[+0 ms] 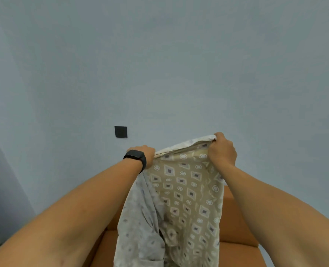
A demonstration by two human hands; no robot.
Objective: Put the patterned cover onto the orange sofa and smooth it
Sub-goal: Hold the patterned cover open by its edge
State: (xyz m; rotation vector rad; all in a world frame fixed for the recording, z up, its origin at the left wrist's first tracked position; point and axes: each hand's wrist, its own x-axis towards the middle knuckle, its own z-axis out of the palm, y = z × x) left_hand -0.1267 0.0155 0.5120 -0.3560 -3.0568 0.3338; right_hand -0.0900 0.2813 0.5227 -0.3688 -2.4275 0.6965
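Observation:
The patterned cover point(186, 191), beige with grey diamonds and white rings, hangs in the air in front of me, its pale reverse side showing at the left. My left hand point(147, 154), with a black watch on the wrist, grips its upper edge at the left. My right hand point(222, 149) grips the upper edge at the right, held a little higher. The cloth droops down over the orange sofa point(234, 222), which shows behind and below it at the bottom of the view. Most of the sofa is hidden by the cover and my arms.
A pale blue-grey wall point(159, 64) fills the view behind the sofa. A small dark wall plate point(120, 132) sits on it left of my left hand. A wall corner runs down the far left.

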